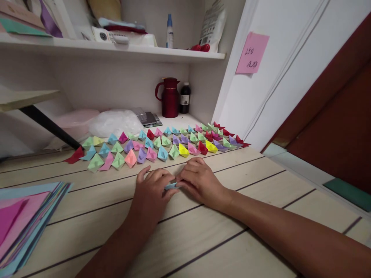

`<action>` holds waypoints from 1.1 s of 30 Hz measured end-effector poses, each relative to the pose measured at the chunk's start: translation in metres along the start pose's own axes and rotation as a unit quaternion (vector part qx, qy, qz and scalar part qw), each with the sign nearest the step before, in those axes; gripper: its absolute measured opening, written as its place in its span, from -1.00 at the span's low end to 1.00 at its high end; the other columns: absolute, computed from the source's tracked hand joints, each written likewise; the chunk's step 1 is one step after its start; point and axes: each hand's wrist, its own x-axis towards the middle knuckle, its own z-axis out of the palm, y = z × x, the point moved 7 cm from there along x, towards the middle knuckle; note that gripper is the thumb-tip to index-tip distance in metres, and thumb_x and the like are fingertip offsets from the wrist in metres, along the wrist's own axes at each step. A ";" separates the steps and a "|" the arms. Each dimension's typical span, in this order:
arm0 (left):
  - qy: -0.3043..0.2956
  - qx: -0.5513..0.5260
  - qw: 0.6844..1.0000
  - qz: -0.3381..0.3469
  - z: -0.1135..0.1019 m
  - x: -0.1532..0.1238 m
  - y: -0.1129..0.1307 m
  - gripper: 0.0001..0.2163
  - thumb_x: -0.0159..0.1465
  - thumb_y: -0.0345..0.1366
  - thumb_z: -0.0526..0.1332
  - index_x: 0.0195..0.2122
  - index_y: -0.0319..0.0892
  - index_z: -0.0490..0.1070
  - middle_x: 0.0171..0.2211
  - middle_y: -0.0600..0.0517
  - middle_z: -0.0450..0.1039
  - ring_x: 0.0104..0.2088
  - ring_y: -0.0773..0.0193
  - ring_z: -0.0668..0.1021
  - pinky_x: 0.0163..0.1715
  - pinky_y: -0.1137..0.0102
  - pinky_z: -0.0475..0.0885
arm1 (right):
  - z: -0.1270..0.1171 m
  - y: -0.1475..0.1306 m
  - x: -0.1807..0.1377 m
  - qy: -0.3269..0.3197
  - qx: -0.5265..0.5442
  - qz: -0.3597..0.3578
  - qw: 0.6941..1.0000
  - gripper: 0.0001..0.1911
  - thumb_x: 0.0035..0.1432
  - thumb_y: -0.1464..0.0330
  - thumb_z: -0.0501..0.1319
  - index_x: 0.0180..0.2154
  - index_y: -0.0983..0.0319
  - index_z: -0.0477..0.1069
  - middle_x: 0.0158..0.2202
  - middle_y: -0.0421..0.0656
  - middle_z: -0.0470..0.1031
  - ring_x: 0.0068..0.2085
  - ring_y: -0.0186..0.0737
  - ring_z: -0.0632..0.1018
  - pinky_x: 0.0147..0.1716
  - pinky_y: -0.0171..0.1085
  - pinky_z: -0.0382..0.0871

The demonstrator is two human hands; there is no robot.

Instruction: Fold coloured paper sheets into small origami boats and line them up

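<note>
Between my two hands, just above the wooden table (203,235), is a small folded piece of light blue paper (171,186). My left hand (153,185) pinches its left side between thumb and forefinger. Fingers of my right hand (199,179) are closed on its right end and cover part of it. The exact shape of the fold is mostly hidden. Beyond my hands, several folded paper boats stand in rows, among them a yellow paper boat (183,150), a blue paper boat (162,153) and an orange paper boat (130,158).
A stack of coloured paper sheets (31,220) lies at the left. Behind the boats are a plastic bag (116,123), a dark red jug (170,98) and a dark bottle (184,99). A shelf (174,55) hangs above; a pink note (252,53) is on the wall.
</note>
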 end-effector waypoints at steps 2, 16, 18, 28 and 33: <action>-0.003 0.024 1.000 0.019 -0.001 -0.001 0.007 -0.97 0.21 -0.32 0.26 -0.31 -0.07 0.45 -0.27 0.07 0.57 -0.19 0.19 0.56 0.14 0.07 0.08 | 0.000 -0.001 0.000 0.002 -0.007 -0.005 1.000 -0.81 0.28 0.28 0.14 -0.32 0.22 0.45 -0.39 -0.16 0.51 -0.30 -0.22 0.41 -0.11 -0.15 0.13; 0.039 -0.024 0.999 0.001 -0.012 0.000 0.013 -0.81 0.27 -0.37 0.17 -0.46 -0.05 0.49 -0.39 0.17 0.58 -0.32 0.30 0.57 0.12 0.10 0.09 | -0.004 -0.005 -0.001 0.023 -0.027 -0.023 0.999 -0.85 0.26 0.35 0.15 -0.35 0.21 0.45 -0.40 -0.17 0.48 -0.26 -0.21 0.39 -0.08 -0.13 0.16; 0.043 -0.060 0.996 -0.044 -0.011 0.000 0.006 -0.83 0.24 -0.37 0.20 -0.46 -0.03 0.51 -0.37 0.18 0.60 -0.29 0.27 0.58 0.12 0.09 0.10 | -0.005 0.001 0.000 0.031 0.039 0.015 0.999 -0.88 0.24 0.30 0.20 -0.31 0.20 0.44 -0.35 -0.16 0.50 -0.23 -0.19 0.42 -0.10 -0.15 0.20; 0.075 -0.228 0.934 -0.266 -0.008 -0.002 -0.021 -0.86 0.15 -0.26 0.20 -0.46 -0.11 0.54 -0.32 0.05 0.60 -0.23 0.19 0.58 -0.12 0.32 0.41 | 0.004 0.042 -0.008 0.066 0.384 0.232 0.891 -0.63 0.33 0.12 0.00 0.03 0.18 0.31 -0.18 -0.13 0.46 -0.17 -0.22 0.49 -0.12 -0.21 0.35; 0.040 -0.194 0.909 -0.368 -0.005 -0.008 -0.026 -0.86 0.14 -0.23 0.20 -0.46 -0.13 0.50 -0.43 0.07 0.57 -0.36 0.20 0.56 -0.26 0.34 0.41 | -0.001 0.056 -0.011 0.153 0.436 0.255 0.849 -0.57 0.31 0.06 0.00 -0.14 0.23 0.44 -0.29 -0.13 0.48 -0.25 -0.23 0.48 -0.13 -0.22 0.34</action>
